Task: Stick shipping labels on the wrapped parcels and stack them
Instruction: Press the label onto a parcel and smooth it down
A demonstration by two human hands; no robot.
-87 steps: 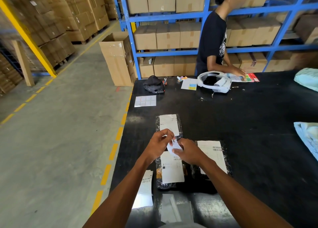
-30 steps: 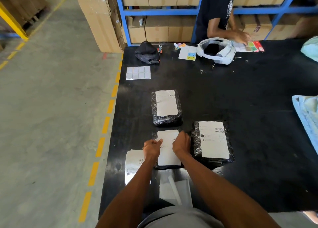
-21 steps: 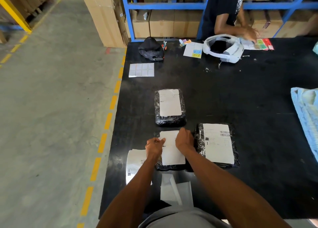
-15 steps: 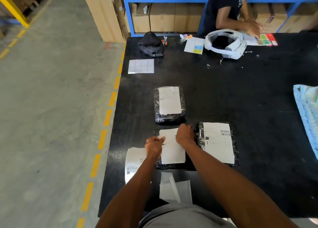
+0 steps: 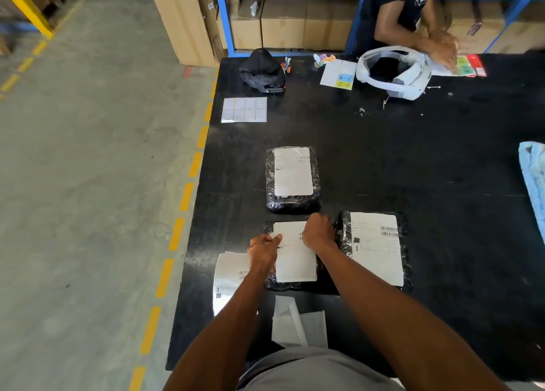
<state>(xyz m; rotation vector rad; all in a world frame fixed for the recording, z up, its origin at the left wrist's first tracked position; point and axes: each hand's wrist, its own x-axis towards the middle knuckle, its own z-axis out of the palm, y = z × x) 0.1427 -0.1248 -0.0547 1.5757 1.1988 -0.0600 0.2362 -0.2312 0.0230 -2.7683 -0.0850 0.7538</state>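
Nearest on the counter (image 5: 442, 160) lie loose white paper sheets (image 5: 298, 322), with a stack of printed labels (image 5: 228, 275) just to their left. Beyond them sits the nearest parcel (image 5: 283, 286), its label (image 5: 295, 261) under both hands: the left hand (image 5: 262, 249) has bent fingers on the label's left edge, pinching or pressing I cannot tell, and the right hand (image 5: 320, 232) rests knuckles-up on the upper right corner, fingers tucked from sight, its grip unclear. A second labelled parcel (image 5: 374, 249) lies just right, a third (image 5: 292, 178) farther back, none stacked; then a sticker sheet (image 5: 244, 109), black cap (image 5: 262, 72) and white headset (image 5: 392, 72)
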